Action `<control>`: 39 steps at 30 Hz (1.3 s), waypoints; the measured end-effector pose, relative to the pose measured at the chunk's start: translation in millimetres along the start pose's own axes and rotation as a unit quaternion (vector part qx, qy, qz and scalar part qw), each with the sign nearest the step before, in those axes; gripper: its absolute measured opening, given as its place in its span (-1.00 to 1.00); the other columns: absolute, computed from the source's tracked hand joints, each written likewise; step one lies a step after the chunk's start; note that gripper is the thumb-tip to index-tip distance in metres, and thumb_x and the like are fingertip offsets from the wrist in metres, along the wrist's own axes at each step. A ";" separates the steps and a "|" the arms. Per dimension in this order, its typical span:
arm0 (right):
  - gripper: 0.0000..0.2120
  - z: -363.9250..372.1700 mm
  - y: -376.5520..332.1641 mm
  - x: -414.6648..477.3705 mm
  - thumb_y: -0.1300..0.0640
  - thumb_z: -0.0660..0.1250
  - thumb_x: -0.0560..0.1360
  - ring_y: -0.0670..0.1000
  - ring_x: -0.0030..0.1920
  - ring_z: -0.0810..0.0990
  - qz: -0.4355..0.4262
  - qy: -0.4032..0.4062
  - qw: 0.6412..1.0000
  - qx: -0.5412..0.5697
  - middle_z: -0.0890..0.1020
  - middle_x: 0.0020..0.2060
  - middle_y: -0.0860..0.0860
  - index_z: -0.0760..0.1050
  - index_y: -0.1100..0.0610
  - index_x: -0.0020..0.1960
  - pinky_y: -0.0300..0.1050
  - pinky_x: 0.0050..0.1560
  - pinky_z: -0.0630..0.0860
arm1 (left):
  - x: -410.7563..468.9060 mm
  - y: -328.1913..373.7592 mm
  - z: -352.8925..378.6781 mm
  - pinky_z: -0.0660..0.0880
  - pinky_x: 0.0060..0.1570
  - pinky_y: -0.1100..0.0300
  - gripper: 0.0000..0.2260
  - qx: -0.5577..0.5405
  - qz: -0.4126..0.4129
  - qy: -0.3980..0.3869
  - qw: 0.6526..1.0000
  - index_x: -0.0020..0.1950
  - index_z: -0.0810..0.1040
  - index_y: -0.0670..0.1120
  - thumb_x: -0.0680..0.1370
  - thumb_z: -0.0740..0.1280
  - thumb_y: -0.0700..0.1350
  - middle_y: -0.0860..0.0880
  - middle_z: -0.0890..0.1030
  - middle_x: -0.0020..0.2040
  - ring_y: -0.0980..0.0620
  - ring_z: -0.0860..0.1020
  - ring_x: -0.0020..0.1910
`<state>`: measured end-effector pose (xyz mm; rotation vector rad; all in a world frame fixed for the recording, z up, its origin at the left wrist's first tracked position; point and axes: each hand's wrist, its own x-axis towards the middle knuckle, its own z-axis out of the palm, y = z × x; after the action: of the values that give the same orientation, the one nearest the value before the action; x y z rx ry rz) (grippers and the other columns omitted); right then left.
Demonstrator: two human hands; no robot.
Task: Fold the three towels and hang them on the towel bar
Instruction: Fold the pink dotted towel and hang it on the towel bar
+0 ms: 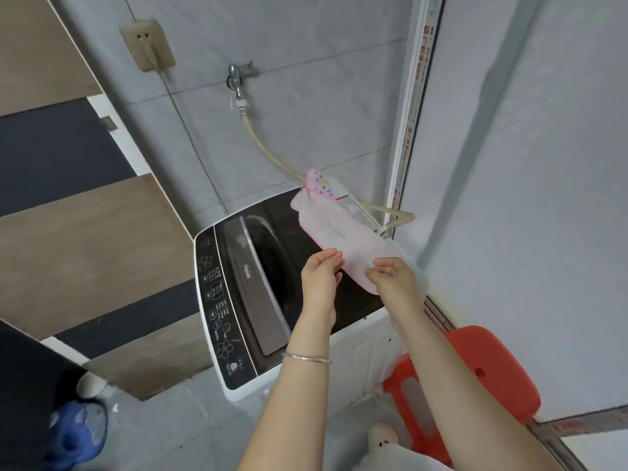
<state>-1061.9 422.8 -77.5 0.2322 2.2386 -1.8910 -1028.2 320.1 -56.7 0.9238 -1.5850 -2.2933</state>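
A pale pink towel (pixel 343 232) lies on the lid of a top-loading washing machine (pixel 238 287), stretched from the back edge toward me. At its far end sits a brighter pink cloth with coloured dots (pixel 317 183). My left hand (pixel 321 275) pinches the near left edge of the pale towel. My right hand (pixel 394 277) grips the near right edge, fingers curled over the fabric. No towel bar is in view.
A tap (pixel 239 78) with a beige hose (pixel 272 154) and a wall socket (pixel 147 45) sit on the tiled wall behind the machine. A red plastic stool (pixel 492 375) stands at the right by a white door frame. A blue slipper (pixel 78 433) lies at the lower left.
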 end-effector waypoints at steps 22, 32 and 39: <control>-0.67 9.4 46.0 114.3 0.14 0.22 0.50 0.07 0.25 0.41 -0.146 -0.115 0.840 -0.510 0.46 0.21 0.06 0.48 0.16 0.25 -0.12 0.13 0.41 | 124.5 -39.0 39.9 0.46 -0.02 0.15 -0.93 0.113 -0.186 0.100 0.971 -0.08 0.50 -0.12 0.52 0.25 -0.24 -0.04 0.50 -0.16 0.06 0.45 -0.19; -0.80 41.7 8.9 101.2 0.19 0.15 0.55 0.02 -0.07 0.46 -0.193 -0.047 0.910 -0.364 0.47 -0.09 0.03 0.44 0.21 0.13 -0.21 -0.18 0.25 | 155.4 -15.9 7.0 0.45 0.18 0.13 -0.67 0.016 -0.229 0.003 0.973 0.23 0.44 -0.15 0.52 0.34 -0.06 -0.12 0.51 0.10 -0.02 0.50 0.11; -0.80 65.9 -35.3 93.7 0.13 0.15 0.58 0.09 0.02 0.55 -0.205 -0.100 0.924 -0.306 0.61 -0.01 0.08 0.45 0.08 0.16 -0.05 0.02 0.44 | 185.5 22.7 -24.5 0.47 -0.32 0.28 -0.97 -0.111 -0.242 -0.043 0.963 -0.09 0.49 -0.14 0.52 0.27 -0.21 -0.01 0.54 -0.33 0.14 0.51 -0.42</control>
<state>-1157.9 350.9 -78.1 -0.5374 2.7272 -1.1754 -1162.9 200.3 -111.7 1.2770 -1.1898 -2.7979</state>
